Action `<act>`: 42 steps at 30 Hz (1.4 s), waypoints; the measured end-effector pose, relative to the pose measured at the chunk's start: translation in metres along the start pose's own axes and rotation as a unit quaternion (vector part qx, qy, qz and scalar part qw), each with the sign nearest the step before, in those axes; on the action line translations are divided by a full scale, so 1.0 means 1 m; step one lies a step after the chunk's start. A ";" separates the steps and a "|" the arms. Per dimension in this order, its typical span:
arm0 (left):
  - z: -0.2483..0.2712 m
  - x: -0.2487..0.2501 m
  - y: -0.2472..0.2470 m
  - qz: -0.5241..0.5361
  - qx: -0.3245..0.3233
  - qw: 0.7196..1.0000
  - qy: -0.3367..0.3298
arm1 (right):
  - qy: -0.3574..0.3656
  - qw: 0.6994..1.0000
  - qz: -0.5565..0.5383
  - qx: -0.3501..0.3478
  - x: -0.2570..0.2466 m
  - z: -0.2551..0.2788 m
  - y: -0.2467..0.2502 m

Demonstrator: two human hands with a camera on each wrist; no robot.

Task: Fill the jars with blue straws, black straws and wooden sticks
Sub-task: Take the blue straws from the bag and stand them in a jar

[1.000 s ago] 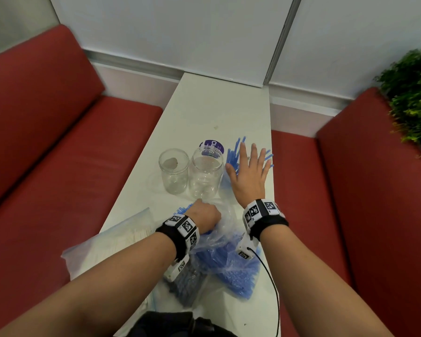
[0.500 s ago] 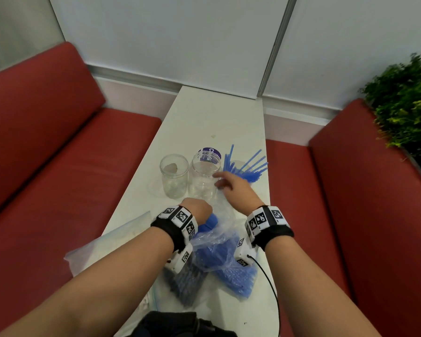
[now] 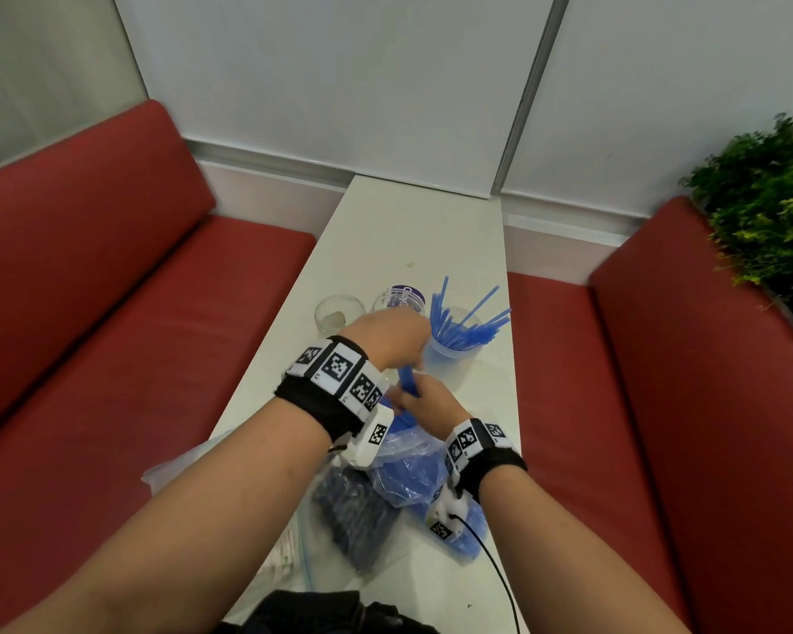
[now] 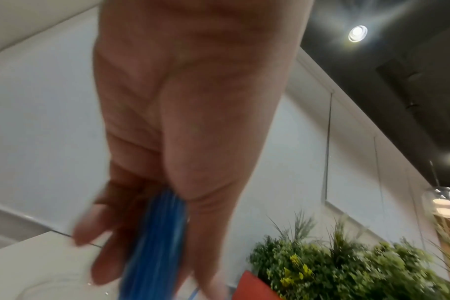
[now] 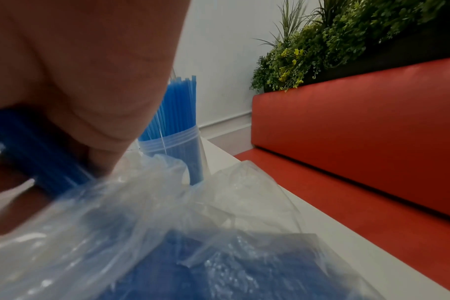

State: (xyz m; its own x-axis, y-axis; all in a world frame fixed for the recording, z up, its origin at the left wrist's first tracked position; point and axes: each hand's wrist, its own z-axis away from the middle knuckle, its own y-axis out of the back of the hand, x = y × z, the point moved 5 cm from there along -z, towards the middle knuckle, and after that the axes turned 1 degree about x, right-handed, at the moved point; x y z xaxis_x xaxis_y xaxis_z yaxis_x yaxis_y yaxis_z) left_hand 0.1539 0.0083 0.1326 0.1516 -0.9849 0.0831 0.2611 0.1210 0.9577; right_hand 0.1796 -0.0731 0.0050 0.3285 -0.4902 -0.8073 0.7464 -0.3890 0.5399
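Note:
Three clear jars stand mid-table in the head view: two empty jars [image 3: 339, 314] [image 3: 392, 300] and one jar of blue straws [image 3: 454, 347] on the right. My left hand [image 3: 404, 359] grips a bundle of blue straws [image 4: 156, 247] just left of that jar. My right hand [image 3: 408, 398] grips the same bundle lower down, at the mouth of the clear bag of blue straws [image 3: 410, 473]. A bag of black straws [image 3: 355, 519] lies beside it. The right wrist view shows the filled jar [image 5: 172, 140] close behind the bag [image 5: 193, 233].
A pale bag [image 3: 289, 549] lies at the table's near left, mostly hidden by my left arm. A purple lid [image 3: 404, 288] sits behind the middle jar. Red benches [image 3: 133, 336] flank the narrow white table [image 3: 413, 221]. A green plant [image 3: 770, 199] stands far right.
My left hand has lifted from the bag with a bundle of blue straws. My right hand has pulled back from the jar to grip that bundle. Straws in the jar stand freer.

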 end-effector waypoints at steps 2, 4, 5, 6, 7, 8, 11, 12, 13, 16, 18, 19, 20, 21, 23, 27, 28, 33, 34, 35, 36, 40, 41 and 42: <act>0.002 -0.002 0.017 0.088 0.082 0.993 -0.016 | 0.010 0.998 -0.067 0.019 -0.009 0.003 0.004; 0.006 -0.001 0.029 0.155 0.151 0.976 -0.019 | 0.029 0.992 -0.112 0.044 -0.022 0.004 0.011; 0.009 0.000 0.033 0.173 0.177 0.969 -0.016 | 0.038 0.989 -0.131 0.061 -0.028 0.004 0.014; 0.010 0.002 0.036 0.174 0.198 0.965 -0.017 | 0.045 0.985 -0.148 0.080 -0.034 0.003 0.018; 0.012 0.004 0.039 0.163 0.215 0.963 -0.020 | 0.048 0.981 -0.162 0.098 -0.039 0.002 0.022; 0.012 0.004 0.042 0.156 0.231 0.960 -0.027 | 0.048 0.978 -0.170 0.113 -0.043 0.001 0.025; 0.017 0.006 0.053 0.252 0.291 0.920 -0.076 | 0.058 0.969 -0.206 0.120 -0.052 0.001 0.033; 0.020 0.005 0.057 0.337 0.317 0.882 -0.093 | 0.066 0.966 -0.219 0.119 -0.056 0.001 0.037; 0.024 0.001 0.060 0.426 0.347 0.829 -0.104 | 0.074 0.962 -0.231 0.123 -0.061 0.003 0.043; 0.026 -0.019 0.056 0.630 0.402 0.662 -0.063 | 0.099 0.939 -0.292 0.153 -0.082 0.012 0.069; 0.015 -0.028 0.038 0.701 0.351 0.620 0.018 | 0.111 0.919 -0.333 0.180 -0.098 0.019 0.091; 0.009 -0.029 0.024 0.724 0.293 0.621 0.064 | 0.122 0.911 -0.346 0.188 -0.107 0.023 0.102; 0.003 -0.028 0.006 0.743 0.219 0.625 0.101 | 0.133 0.904 -0.358 0.193 -0.116 0.026 0.111; -0.001 -0.023 -0.012 0.762 0.140 0.621 0.122 | 0.143 0.897 -0.370 0.194 -0.125 0.029 0.119; -0.003 -0.011 -0.041 0.825 0.017 0.551 0.124 | 0.161 0.885 -0.395 0.188 -0.138 0.034 0.129; 0.000 0.016 -0.063 0.946 -0.074 0.296 0.109 | 0.173 0.894 -0.376 0.173 -0.148 0.040 0.130; -0.001 0.021 -0.063 0.950 -0.078 0.285 0.103 | 0.174 0.899 -0.365 0.168 -0.148 0.041 0.127; -0.004 0.021 -0.066 0.925 -0.072 0.349 0.129 | 0.193 0.907 -0.336 0.164 -0.146 0.043 0.125; -0.004 0.019 -0.067 0.919 -0.068 0.363 0.138 | 0.192 0.908 -0.333 0.168 -0.146 0.043 0.126; -0.005 0.016 -0.069 0.913 -0.067 0.377 0.144 | 0.189 0.909 -0.329 0.171 -0.147 0.042 0.128; -0.006 0.015 -0.071 0.908 -0.071 0.387 0.144 | 0.186 0.912 -0.323 0.172 -0.147 0.042 0.129; -0.012 0.013 -0.077 0.893 -0.093 0.426 0.112 | 0.181 0.931 -0.278 0.153 -0.147 0.041 0.136; -0.013 0.012 -0.077 0.889 -0.092 0.435 0.111 | 0.179 0.938 -0.255 0.152 -0.147 0.041 0.140; -0.015 0.010 -0.078 0.886 -0.086 0.441 0.113 | 0.171 0.947 -0.227 0.152 -0.146 0.041 0.145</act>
State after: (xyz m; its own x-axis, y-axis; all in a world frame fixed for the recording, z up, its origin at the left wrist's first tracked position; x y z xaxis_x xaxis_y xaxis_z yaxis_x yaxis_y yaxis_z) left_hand 0.1491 -0.0090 0.0550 0.3496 0.7103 0.6109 -0.3925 0.7031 -0.5929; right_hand 0.2162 -0.0904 0.2114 0.2215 0.0429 -0.9742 0.6716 -0.7311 0.1205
